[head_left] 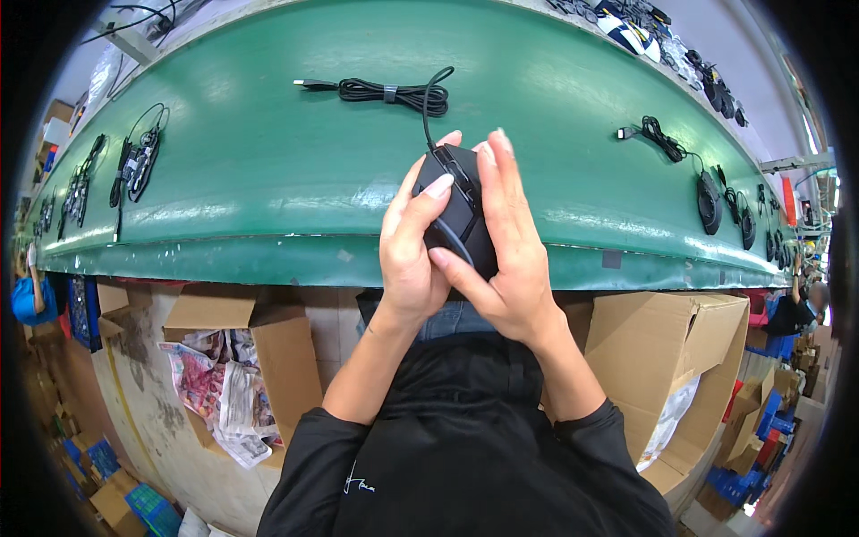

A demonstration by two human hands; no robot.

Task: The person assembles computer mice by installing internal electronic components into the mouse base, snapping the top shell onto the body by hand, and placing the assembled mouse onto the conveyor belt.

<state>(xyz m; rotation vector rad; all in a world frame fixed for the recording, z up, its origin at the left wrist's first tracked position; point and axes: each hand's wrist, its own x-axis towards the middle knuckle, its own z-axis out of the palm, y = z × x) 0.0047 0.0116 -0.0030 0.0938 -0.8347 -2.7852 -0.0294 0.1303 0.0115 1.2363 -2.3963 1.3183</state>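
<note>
A black computer mouse is between my two hands, just over the near edge of the green bench. My left hand wraps its left side, with the thumb laid across the top. Against its right side my right hand presses with fingers stretched together and the thumb near the mouse's rear. From the mouse's front a cable runs up to a tied black cable bundle, whose plug points left. The underside of the mouse is hidden.
The green bench stretches across. Mice with cables lie at right, and cabled dark parts at left. Below the bench stand a cardboard box with newspaper and another carton. Other people work at the far sides.
</note>
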